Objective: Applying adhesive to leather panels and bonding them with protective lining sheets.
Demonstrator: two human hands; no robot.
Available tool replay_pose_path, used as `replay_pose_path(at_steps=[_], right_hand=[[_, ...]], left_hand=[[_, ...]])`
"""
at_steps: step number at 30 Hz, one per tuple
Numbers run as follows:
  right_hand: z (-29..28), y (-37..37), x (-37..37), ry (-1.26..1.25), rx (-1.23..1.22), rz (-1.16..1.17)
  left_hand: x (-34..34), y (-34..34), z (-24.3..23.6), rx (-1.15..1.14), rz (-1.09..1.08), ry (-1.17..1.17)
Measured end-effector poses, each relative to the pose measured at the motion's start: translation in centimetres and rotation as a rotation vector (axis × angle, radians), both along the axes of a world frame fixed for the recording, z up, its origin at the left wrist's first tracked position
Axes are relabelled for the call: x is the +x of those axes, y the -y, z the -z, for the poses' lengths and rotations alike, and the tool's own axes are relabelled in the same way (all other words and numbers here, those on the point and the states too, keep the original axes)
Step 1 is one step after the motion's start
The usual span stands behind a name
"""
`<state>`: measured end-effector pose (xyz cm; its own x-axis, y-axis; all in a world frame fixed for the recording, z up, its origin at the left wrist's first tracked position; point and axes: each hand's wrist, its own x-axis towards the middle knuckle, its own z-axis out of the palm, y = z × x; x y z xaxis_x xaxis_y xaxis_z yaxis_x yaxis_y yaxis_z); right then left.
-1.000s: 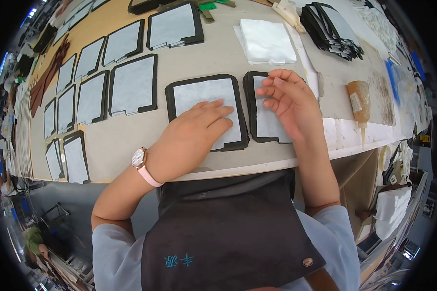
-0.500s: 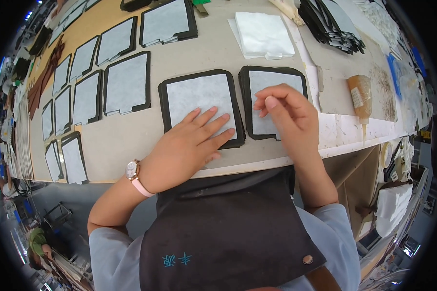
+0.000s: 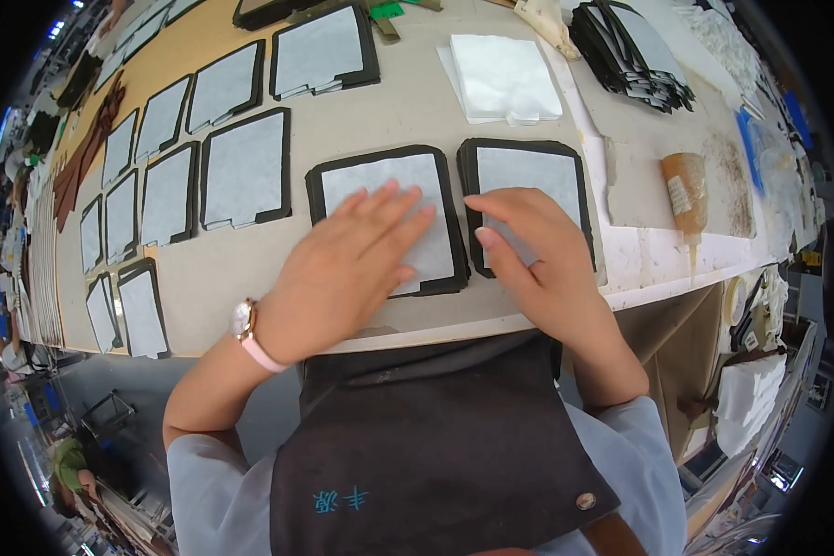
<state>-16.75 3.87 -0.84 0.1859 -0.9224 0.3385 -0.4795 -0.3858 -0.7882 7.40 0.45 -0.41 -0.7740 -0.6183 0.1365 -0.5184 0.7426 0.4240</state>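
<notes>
My left hand [image 3: 334, 269] lies over a black-edged panel with a pale white face [image 3: 438, 255], its fingers stretched out and slightly blurred. That panel seems to rest on others, since several black edges show along its side. To its right is a similar black-edged stack with a whitish top [image 3: 528, 165]. Over this stack hovers or rests my right hand [image 3: 542, 264]; contact cannot be made out. Its fingers curve toward the left panel, the thumb stands apart from them, and nothing shows between them. The right hand hides the stack's near part.
Rows of similar panels [image 3: 246, 167] spread across the left of the table. Behind the stacks sits a pile of white sheets [image 3: 505, 79]. At the right are a bundle of black-edged pieces [image 3: 625, 56] and an amber squeeze bottle [image 3: 684, 190]. Brown strips [image 3: 88, 153] lie far left.
My left hand has shifted a little to the left, its fingers closer together. My right hand has loosened from a pinch, and its fingers now reach left. The view has tilted slightly.
</notes>
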Motion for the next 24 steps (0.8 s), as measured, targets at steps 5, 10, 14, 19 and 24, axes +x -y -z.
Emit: replay_pose_path(at_steps=[5,10,14,19,24], right_hand=[[-0.3,1.1,1.5,-0.422,-0.076,-0.116],[1.3,2.8,3.8,-0.458,-0.088,-0.208],[2.1,3.3,4.1,-0.746,-0.067,-0.253],[2.1,5.1,5.6,-0.808,-0.142,-0.267],[3.6,6.0,6.3,-0.722,-0.213,-0.477]], left_hand=[[-0.4,1.5,1.9,-0.092,0.023,0.119],[0.4,1.0,2.7,-0.150,0.022,0.110],[1.5,0.1,2.1,-0.152,-0.099,0.147],[3.6,-0.5,1.9,-0.277,-0.297,0.309],[4.7,-1.0,1.0,-0.322,-0.301,0.318]])
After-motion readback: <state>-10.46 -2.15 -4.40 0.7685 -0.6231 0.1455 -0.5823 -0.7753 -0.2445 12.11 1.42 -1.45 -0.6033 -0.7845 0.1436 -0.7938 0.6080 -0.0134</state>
